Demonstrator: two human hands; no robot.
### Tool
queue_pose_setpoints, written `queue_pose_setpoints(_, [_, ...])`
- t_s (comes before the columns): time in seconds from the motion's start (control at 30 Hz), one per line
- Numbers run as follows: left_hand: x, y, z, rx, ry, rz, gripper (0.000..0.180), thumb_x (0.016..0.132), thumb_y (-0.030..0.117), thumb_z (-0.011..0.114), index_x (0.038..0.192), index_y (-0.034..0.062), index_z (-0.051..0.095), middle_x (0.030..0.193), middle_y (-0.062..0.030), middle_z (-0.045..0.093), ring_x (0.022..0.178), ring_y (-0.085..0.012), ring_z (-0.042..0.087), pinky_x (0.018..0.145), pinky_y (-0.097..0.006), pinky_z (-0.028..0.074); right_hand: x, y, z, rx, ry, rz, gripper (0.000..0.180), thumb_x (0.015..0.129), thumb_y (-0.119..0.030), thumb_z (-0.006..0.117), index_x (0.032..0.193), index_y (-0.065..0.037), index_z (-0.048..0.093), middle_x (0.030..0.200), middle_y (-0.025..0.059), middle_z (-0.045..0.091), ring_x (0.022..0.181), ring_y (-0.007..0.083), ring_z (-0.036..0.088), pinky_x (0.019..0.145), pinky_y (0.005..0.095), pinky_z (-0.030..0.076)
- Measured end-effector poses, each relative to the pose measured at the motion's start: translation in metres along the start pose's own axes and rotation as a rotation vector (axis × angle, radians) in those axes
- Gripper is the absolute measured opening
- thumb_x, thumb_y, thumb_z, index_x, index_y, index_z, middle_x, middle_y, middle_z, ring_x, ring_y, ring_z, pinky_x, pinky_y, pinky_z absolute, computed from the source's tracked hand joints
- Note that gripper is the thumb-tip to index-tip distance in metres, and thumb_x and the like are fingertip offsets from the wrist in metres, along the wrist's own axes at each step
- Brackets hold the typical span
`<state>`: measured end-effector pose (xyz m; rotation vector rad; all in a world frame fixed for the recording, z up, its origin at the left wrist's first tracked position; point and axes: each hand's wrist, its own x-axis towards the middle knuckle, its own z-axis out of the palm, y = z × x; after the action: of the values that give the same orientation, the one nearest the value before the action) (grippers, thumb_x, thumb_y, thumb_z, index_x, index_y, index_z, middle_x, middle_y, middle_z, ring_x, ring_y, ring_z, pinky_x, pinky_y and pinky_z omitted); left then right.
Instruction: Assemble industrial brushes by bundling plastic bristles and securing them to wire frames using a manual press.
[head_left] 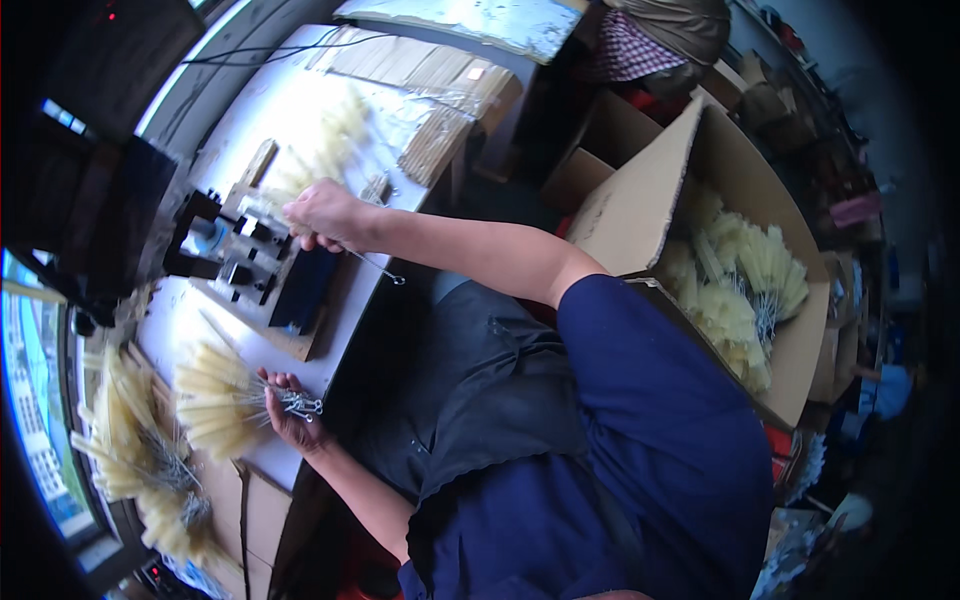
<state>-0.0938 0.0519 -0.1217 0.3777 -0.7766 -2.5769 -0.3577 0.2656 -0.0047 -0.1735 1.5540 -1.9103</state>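
Note:
My left hand (pixel 292 412) is closed around a bunch of tube brushes (pixel 215 395), with pale yellow bristles and twisted wire stems that end in loops. The bristle ends point left over the white table; the loops stick out near its front edge. Farther up, my right hand (pixel 330 215) is closed on a single wire-stemmed brush (pixel 378 267), its loop end hanging out past my wrist. That hand is right beside a small metal clamping fixture (pixel 250 250) on the machine. The brush's other end is hidden by my fingers and the fixture.
More brushes (pixel 335 135) lie on the table beyond my right hand, and a heap of brushes (pixel 135 430) is at the lower left. Flat cardboard (pixel 440 140) lies at the table's far end. An open carton (pixel 690 180) of brushes stands at right, with another person (pixel 660 40) behind.

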Motion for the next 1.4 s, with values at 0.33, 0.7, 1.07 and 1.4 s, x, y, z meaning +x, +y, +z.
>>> queue_pose_setpoints(0.33, [0.002, 0.004, -0.006, -0.063, -0.011, -0.052, 0.03, 0.1, 0.009, 0.055, 0.127, -0.0023, 0.047, 0.103, -0.0089, 0.056, 0.089, -0.0178, 0.054, 0.09, -0.032, 0.051, -0.005, -0.012, -0.011, -0.81, 0.489, -0.775, 0.031, 0.09, -0.015, 0.065, 0.111, 0.005, 0.057, 0.101, 0.0209, 0.064, 0.097, 0.0332, 0.064, 0.088, 0.0415, 0.052])
queue_pose_setpoints(0.7, [-0.004, -0.013, 0.015, 0.993, -0.172, 0.198, 0.044, 0.093, 0.0, 0.053, 0.137, -0.0021, 0.047, 0.13, -0.0137, 0.055, 0.121, -0.0242, 0.052, 0.103, -0.037, 0.041, -0.037, 0.064, 0.125, -0.809, -0.207, -0.515, 0.047, 0.082, -0.033, 0.071, 0.109, 0.001, 0.055, 0.091, 0.0238, 0.067, 0.087, 0.0409, 0.067, 0.078, 0.0459, 0.053])
queue_pose_setpoints(1.07, [-0.012, -0.007, 0.031, 0.53, -0.126, -0.001, 0.03, 0.084, 0.01, 0.069, 0.11, -0.0011, 0.058, 0.086, -0.0074, 0.061, 0.08, -0.0194, 0.063, 0.08, -0.034, 0.053, -0.034, 0.079, 0.132, -0.325, -0.097, -0.58, 0.024, 0.097, -0.024, 0.063, 0.101, 0.0, 0.063, 0.083, 0.0093, 0.066, 0.075, 0.0176, 0.064, 0.067, 0.0315, 0.049])
queue_pose_setpoints(1.4, [-0.004, -0.006, 0.014, 0.027, -0.075, 0.003, 0.037, 0.09, 0.011, 0.061, 0.124, -0.001, 0.05, 0.09, -0.0083, 0.059, 0.086, -0.0228, 0.063, 0.091, -0.043, 0.051, -0.035, 0.05, 0.105, 0.374, 0.105, -0.413, 0.03, 0.101, -0.031, 0.058, 0.101, 0.0, 0.061, 0.072, -0.0002, 0.058, 0.054, 0.0074, 0.054, 0.051, 0.0242, 0.049])
